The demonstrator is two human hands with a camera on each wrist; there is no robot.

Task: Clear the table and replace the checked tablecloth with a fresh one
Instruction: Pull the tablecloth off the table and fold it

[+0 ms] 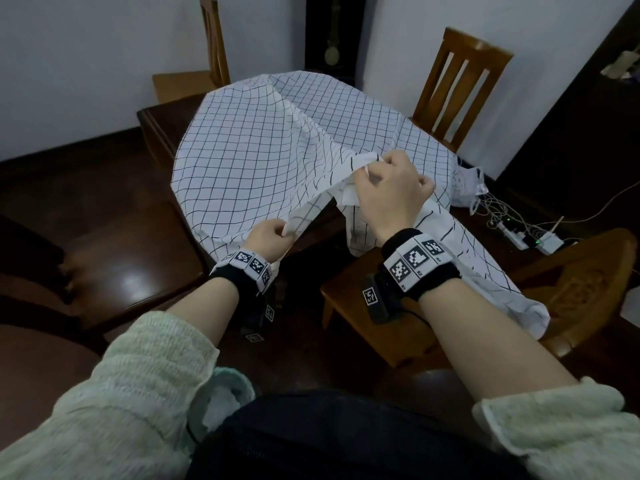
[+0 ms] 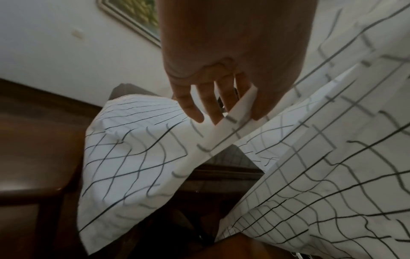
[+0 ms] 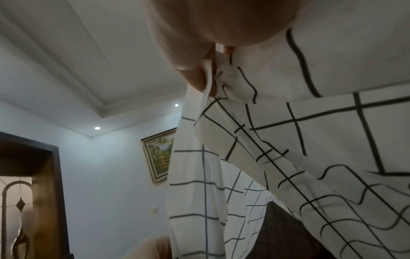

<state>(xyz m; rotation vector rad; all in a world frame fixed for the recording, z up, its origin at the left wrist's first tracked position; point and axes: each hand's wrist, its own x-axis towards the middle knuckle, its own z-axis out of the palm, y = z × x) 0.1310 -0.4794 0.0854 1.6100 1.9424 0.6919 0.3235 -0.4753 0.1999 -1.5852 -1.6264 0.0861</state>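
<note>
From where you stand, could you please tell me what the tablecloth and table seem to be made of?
Tablecloth: thin woven fabric, probably cotton, matte white with dark grid lines; it folds and billows softly. Table: dark wood, likely varnished; its moulded edge shows a slight sheen.

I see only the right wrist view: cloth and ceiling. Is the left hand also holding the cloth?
Observer: Yes. In the head view the left hand pinches the cloth at its near edge, lower than the right hand.
Operator: Is the cloth still on the table?
Observer: Partly. It billows over the table, whose far left corner is bare.
Operator: Does the cloth touch anything else?
Observer: Its right end drapes over a near chair.
</note>
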